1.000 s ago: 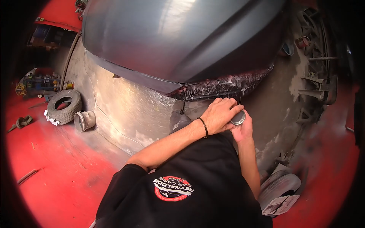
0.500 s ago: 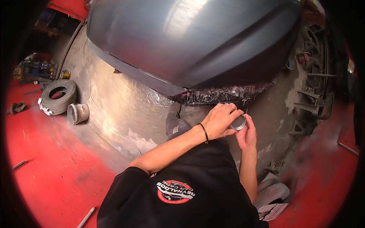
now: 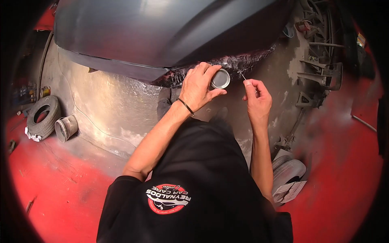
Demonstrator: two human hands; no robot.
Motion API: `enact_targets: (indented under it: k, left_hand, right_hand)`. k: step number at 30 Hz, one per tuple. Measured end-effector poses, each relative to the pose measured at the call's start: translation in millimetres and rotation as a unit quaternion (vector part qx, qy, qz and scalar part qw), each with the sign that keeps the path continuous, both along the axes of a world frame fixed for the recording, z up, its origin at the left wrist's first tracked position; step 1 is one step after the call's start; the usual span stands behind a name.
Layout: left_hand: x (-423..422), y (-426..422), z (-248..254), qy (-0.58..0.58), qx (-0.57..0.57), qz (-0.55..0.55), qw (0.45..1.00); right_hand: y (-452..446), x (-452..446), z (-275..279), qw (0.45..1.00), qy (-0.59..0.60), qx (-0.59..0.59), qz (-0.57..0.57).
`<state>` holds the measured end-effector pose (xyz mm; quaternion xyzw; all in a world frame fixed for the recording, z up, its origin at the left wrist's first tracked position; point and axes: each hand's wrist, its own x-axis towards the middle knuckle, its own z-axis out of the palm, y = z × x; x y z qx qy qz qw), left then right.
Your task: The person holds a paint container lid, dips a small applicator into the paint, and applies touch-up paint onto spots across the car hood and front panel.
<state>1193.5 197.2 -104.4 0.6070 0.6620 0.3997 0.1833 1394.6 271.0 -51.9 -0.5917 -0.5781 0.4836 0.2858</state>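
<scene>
My left hand [image 3: 197, 86] is wrapped around the side of a small round metal can [image 3: 221, 79], whose grey circular end with a shiny rim faces me. Thumb and fingers of my right hand [image 3: 258, 99] pinch a thin, pale stick-like tool [image 3: 242, 75] that points up and left. Its exact kind is too small to make out. Both hands are in front of the dark grey car hood [image 3: 162, 34], close to the crumpled, shiny film [image 3: 239, 62] along its front edge.
At left on the floor are a tire [image 3: 43, 117] and a bucket [image 3: 67, 128], with a thin cord [image 3: 91, 127] nearby. More tires [image 3: 289, 172] lie at lower right by my elbow. Dark car parts [image 3: 320, 75] line the right side.
My hands have come apart: the right hand moved away from the can, and the thin tool now shows clearly. The left hand still holds the can. The whole view has shifted.
</scene>
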Motion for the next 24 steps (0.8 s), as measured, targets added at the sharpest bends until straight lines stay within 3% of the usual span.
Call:
enact_targets:
  k: [24]
  left_hand:
    - [69, 39, -3, -0.005, 0.015, 0.091, 0.996]
  right_hand:
    - [39, 44, -16, 0.979, 0.027, 0.174, 0.099]
